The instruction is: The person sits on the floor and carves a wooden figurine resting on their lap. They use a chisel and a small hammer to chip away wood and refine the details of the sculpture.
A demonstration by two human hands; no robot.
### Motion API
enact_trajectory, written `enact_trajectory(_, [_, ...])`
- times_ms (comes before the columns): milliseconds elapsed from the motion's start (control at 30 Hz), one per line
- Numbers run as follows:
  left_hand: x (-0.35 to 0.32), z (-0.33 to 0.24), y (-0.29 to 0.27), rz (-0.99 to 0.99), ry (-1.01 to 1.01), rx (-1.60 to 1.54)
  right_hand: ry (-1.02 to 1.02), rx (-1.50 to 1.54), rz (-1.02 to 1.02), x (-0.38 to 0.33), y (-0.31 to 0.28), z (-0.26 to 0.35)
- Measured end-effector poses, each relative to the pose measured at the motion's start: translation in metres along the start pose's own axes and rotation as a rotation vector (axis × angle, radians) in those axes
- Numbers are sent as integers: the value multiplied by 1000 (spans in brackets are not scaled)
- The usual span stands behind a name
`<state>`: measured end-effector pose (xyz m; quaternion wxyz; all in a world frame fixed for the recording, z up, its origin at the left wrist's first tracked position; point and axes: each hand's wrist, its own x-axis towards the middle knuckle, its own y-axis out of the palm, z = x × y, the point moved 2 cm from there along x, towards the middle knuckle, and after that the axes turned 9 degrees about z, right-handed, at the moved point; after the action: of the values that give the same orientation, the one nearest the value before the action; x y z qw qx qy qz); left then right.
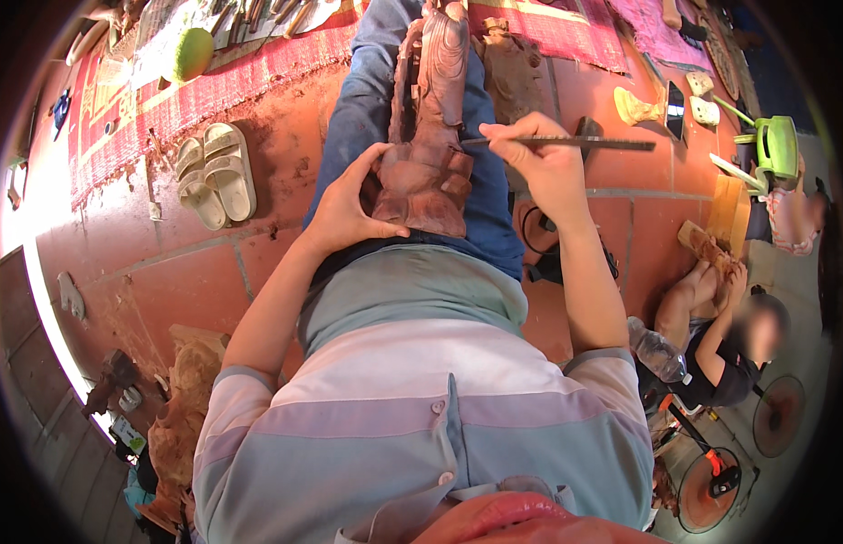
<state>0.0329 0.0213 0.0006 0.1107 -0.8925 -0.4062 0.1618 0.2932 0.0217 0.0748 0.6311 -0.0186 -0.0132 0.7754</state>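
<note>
A reddish-brown carved wooden statue (437,95) lies along my lap between my jean-clad legs, its broad rounded base towards my belly. My left hand (345,205) grips that base from the left, with the thumb along its near end and the fingers up its side. In my right hand (539,163) a slim dark file (612,143) is pinched between thumb and fingers. Its narrow tip points left and meets, or nearly meets, the statue's right side just above the base. The exact contact is too small to make out.
Beige sandals (224,177) lie on the tiled floor to the left. Carving tools (281,14) and a green round object (193,54) rest on a red mat ahead. Another carving (510,72) stands by my right leg. At right, a person (725,331) sits near a plastic bottle (659,352) and fans.
</note>
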Motion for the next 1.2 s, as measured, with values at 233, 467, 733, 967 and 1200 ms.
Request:
enact_trajectory(233, [0, -1, 0, 1, 5, -3, 110, -119, 47, 7, 4, 0])
enact_trajectory(467, [0, 2, 3, -11, 34, 27, 29, -239, 173, -4, 37, 9])
enact_trajectory(733, [-2, 6, 4, -31, 68, 31, -9, -224, 117, -10, 53, 30])
enact_trajectory(967, [-2, 1, 6, -18, 2, -32, 29, -70, -111, 6, 8, -5])
enact_trajectory(1200, [2, 0, 5, -4, 6, -52, 95, -245, 118, -9, 49, 15])
